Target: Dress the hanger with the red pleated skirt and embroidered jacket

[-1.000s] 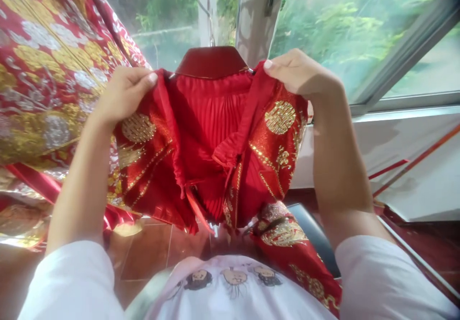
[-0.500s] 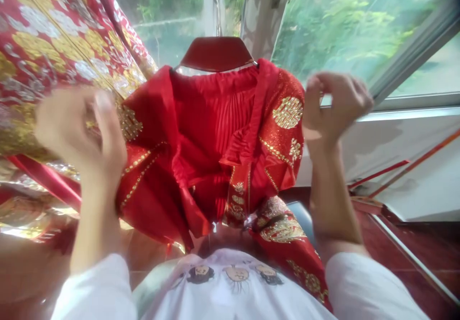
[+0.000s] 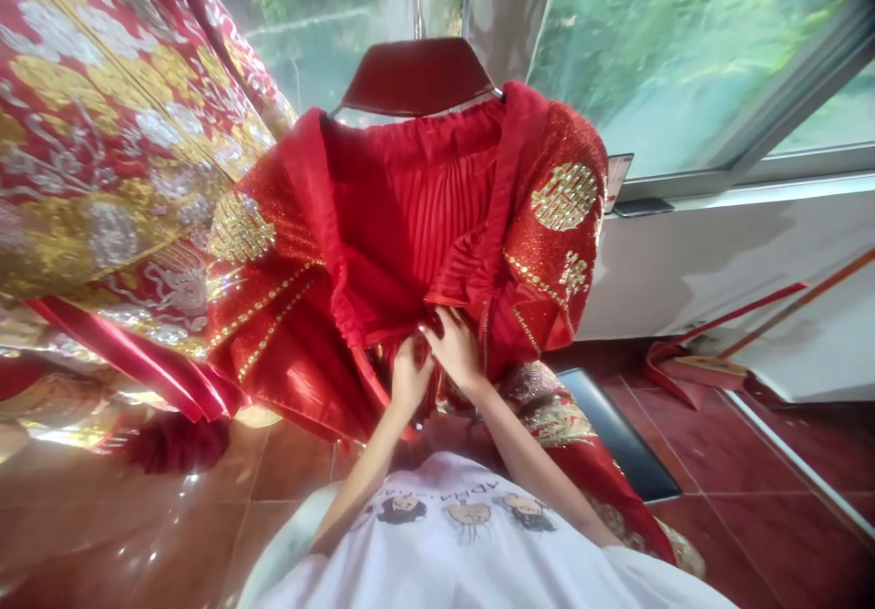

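Before you, the garment [image 3: 416,199] hangs from a hanger [image 3: 418,76], with the window [image 3: 649,62] behind it. Your left hand [image 3: 410,374] and right hand [image 3: 455,346] are side by side at its lower front. Patterned drapery [image 3: 102,135] hangs to its left; a flat panel [image 3: 625,445] (partly hidden behind cloth [image 3: 557,413]) lies on the floor [image 3: 738,463] to its right.

A red garment [image 3: 273,335] hangs upright mid-scene, its wide neckline gaping toward the near side and baring a pleated red lining. Glittering round gold emblems mark the left and right shoulders, with gold beaded lines below; the neckline's edges are gathered.
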The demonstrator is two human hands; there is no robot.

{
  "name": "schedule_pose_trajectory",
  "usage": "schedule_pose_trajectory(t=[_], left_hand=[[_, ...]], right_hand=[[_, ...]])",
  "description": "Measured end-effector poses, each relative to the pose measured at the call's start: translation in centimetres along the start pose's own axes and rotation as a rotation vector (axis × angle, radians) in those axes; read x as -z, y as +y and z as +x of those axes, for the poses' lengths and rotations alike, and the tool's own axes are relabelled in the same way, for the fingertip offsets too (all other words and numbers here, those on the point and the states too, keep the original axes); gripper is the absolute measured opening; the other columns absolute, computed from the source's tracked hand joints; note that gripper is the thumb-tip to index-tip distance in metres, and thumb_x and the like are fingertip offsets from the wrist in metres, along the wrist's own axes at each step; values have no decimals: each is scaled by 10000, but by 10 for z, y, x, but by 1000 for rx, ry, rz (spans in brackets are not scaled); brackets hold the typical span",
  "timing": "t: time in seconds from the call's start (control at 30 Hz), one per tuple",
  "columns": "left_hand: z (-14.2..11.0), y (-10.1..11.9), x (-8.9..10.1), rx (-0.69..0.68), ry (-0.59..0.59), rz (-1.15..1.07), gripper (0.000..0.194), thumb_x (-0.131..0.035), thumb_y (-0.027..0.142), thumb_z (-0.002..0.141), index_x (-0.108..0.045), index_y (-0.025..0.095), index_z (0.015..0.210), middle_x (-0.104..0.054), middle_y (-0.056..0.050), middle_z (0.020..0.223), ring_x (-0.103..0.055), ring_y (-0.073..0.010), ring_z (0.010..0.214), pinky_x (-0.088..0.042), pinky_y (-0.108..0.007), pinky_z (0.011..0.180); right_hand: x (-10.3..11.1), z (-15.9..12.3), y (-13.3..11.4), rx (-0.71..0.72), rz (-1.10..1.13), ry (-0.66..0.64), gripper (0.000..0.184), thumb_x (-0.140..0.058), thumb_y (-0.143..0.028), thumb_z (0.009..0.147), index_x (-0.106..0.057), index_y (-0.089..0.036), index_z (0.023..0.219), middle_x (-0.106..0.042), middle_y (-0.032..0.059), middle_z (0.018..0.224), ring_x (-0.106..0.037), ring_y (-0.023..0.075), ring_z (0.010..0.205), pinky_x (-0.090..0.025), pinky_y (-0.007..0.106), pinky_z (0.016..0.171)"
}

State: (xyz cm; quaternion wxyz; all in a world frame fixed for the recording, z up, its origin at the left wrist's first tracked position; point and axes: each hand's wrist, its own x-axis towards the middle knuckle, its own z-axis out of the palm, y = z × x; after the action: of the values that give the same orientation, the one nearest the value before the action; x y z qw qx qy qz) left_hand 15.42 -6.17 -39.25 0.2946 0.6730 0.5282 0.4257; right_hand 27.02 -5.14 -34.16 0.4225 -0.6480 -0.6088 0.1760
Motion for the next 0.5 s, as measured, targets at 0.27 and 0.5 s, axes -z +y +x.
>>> schedule_pose_trajectory(t=[0.27, 0.5], left_hand=[[-7, -26, -5, 133, -84, -95, 244, -601, 180, 775, -473, 169, 567, -515, 8, 541, -538, -129, 549, -504, -270, 591], [-25, -34, -4, 202, 20, -202, 95, -490, 217, 777, -530, 170, 705, -607, -50, 676, -611, -187, 713, -534, -286, 630]], right_hand=[[15, -57, -24, 177, 148, -294, 297, -467, -364, 913, -586, -169, 722, -603, 10, 595, -579, 124, 542, -424, 202, 521], [112, -51, -67, 589, 115, 370, 183, -562, -145, 870, -625, -236, 1015, -700, 35, 944, -678, 157, 873, -551, 286, 814]])
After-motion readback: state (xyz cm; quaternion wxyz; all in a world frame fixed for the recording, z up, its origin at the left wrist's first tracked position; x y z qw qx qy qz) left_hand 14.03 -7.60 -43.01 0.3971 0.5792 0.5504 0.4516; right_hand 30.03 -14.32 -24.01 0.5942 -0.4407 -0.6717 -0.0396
